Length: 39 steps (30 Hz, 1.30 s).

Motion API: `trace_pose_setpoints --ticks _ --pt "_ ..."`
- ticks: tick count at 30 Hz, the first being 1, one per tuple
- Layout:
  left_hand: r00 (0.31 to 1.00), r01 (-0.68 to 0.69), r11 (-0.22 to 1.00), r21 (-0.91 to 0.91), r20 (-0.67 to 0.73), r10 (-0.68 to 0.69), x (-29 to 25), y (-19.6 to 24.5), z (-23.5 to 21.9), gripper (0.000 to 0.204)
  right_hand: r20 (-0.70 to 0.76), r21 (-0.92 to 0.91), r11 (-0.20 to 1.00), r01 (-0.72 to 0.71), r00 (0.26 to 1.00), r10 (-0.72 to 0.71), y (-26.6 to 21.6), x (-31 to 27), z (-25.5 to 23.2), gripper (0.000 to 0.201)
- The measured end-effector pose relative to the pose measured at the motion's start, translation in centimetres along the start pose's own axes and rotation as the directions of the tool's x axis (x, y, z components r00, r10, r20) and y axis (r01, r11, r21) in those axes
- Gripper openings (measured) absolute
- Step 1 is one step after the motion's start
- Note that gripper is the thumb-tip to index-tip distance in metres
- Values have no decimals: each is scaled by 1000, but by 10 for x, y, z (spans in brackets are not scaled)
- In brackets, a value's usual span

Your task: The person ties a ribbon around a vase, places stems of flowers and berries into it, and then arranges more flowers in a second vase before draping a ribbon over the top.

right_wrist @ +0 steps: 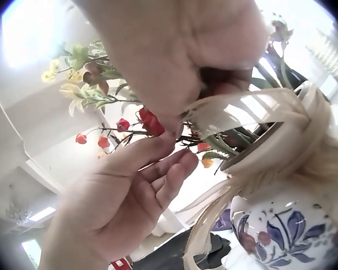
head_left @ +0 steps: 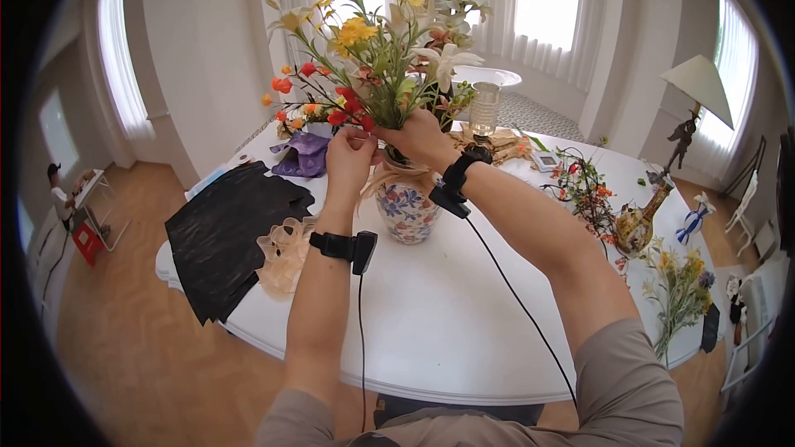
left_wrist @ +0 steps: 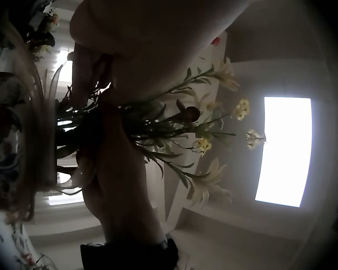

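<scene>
A white vase (head_left: pixel 408 211) with a blue and red floral pattern stands on the table, a pale ribbon (right_wrist: pixel 265 146) tied round its neck. From its mouth rises a bouquet of artificial flowers (head_left: pixel 381 58), with white lilies, yellow blooms and a branch of red flowers (right_wrist: pixel 152 122). My right hand (head_left: pixel 422 139) grips the bouquet's stems just above the rim. Beside it, my left hand (head_left: pixel 352 153) pinches the red-flower branch between thumb and fingertips, close to the right hand's fingers. In the left wrist view the stems (left_wrist: pixel 152 126) pass between both hands.
Black wrapping sheet (head_left: pixel 236 232) and peach ruffled fabric (head_left: pixel 286 257) lie left on the white table (head_left: pixel 464 323), with a purple wrap (head_left: pixel 300 156) behind. A ribbed glass (head_left: pixel 484 109) stands behind the vase. At right are a yellow ornate vase (head_left: pixel 636 230), loose flowers (head_left: pixel 679 285) and a lamp (head_left: pixel 700 89).
</scene>
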State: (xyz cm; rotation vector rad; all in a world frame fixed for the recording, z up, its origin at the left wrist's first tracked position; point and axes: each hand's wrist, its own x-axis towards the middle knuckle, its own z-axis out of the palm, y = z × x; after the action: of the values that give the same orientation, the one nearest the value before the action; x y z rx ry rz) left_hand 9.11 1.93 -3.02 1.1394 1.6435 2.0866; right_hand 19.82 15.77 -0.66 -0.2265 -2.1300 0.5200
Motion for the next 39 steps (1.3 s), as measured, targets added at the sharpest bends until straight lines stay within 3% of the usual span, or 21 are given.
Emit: trace_pose_setpoints --ticks 2,8,11,13,15,17,20,22,23,25,27,29,31,32,33,34,35,36,37,38,39 --pt "1000 -10 999 -49 17 10 5 -3 -2 18 13 14 1000 -16 1000 16 5 0 3 46" --pt "999 -1 997 -75 37 4 16 -16 -8 18 164 -218 974 -53 982 90 11 4 0 55" --pt "998 -39 995 92 44 35 19 -21 -12 18 218 -276 959 -58 969 121 5 4 0 56" --pt "986 -166 982 86 18 165 21 -27 -9 20 242 -241 967 86 970 -26 -3 1 0 58" --pt "990 -129 988 86 74 123 23 -27 -13 20 139 -174 971 165 980 -141 2 -4 4 57" --pt "988 -73 993 -90 133 84 30 -37 -17 26 260 -260 964 56 966 14 -10 -2 -2 55" --pt "982 7 964 -265 181 43 26 -28 -18 33 200 -234 963 131 976 -84 19 -1 23 53" --pt "983 14 957 -289 179 40 15 -15 -10 36 125 -375 918 131 988 -90 13 -8 26 41" --pt "986 10 950 -312 160 42 11 -10 -8 39 121 -373 919 125 989 -85 2 -11 20 41" --pt "985 23 960 -281 172 27 27 -36 -20 49 90 -307 950 -59 992 90 -11 -16 13 35" --pt "974 20 968 -248 225 37 23 -31 -21 52 110 -305 949 -76 987 114 -13 -16 10 35" --pt "973 -26 972 -233 218 79 12 -23 -17 37 182 -301 944 -138 963 199 -15 -13 11 34" --pt "953 -112 967 -228 251 169 11 -30 -21 35 207 -253 967 -17 976 72 -16 -20 4 33" --pt "948 -141 959 -245 246 202 6 -27 -19 36 170 -166 972 166 976 -137 -1 -28 8 31" --pt "941 -168 950 -265 243 234 0 -25 -15 38 112 -88 935 343 936 -333 14 -37 8 30" --pt "942 -147 947 -285 251 222 -6 -17 -11 43 145 -206 764 611 792 -594 8 -43 -10 29" --pt "927 -174 952 -251 284 244 1 -24 -14 55 232 -270 963 6 971 59 -5 -20 14 26" --pt "941 -141 962 -235 272 204 5 -32 -16 61 319 -277 948 -154 916 242 -1 -20 8 48" --pt "952 -106 969 -221 260 163 3 -31 -9 68 398 -303 902 -307 819 412 -38 -21 -25 71" --pt "955 -141 971 -194 232 185 -1 -25 -5 54 407 -298 906 -300 819 405 -30 -22 -16 71" --pt "957 -140 972 -190 224 182 -2 -20 -3 54 228 -342 917 -204 929 291 -15 -26 -4 40"
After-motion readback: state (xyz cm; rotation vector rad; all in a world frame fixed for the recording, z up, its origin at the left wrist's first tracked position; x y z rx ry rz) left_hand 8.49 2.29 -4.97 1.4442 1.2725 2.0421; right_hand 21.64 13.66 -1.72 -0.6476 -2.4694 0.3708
